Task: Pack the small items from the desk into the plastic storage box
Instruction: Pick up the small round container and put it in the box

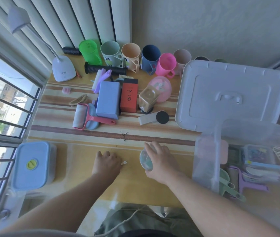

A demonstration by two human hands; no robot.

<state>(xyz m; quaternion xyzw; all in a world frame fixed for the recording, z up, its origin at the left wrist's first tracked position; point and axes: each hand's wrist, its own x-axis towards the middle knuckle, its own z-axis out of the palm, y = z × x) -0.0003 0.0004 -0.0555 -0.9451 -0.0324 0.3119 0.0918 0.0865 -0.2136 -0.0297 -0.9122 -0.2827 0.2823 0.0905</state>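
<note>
My right hand [161,159] grips a small clear round container [146,161] with pale bits inside, near the desk's front edge. My left hand [107,161] lies knuckles up on the desk, its fingers curled at a tiny white item [124,162]. The clear plastic storage box [248,161] stands at the right, holding several small things: a pink item, a clear case, a coil, purple and green tools. Its lid [231,94] lies behind it. A cluster of small items sits mid-desk: a blue box [108,100], a red box [129,97], a pink lint roller [84,115].
A row of coloured cups [130,55] lines the back wall. A white desk lamp [63,68] stands at the back left. A blue-lidded container [32,165] sits at the front left by the barred window. A black hair tie [124,135] lies mid-desk.
</note>
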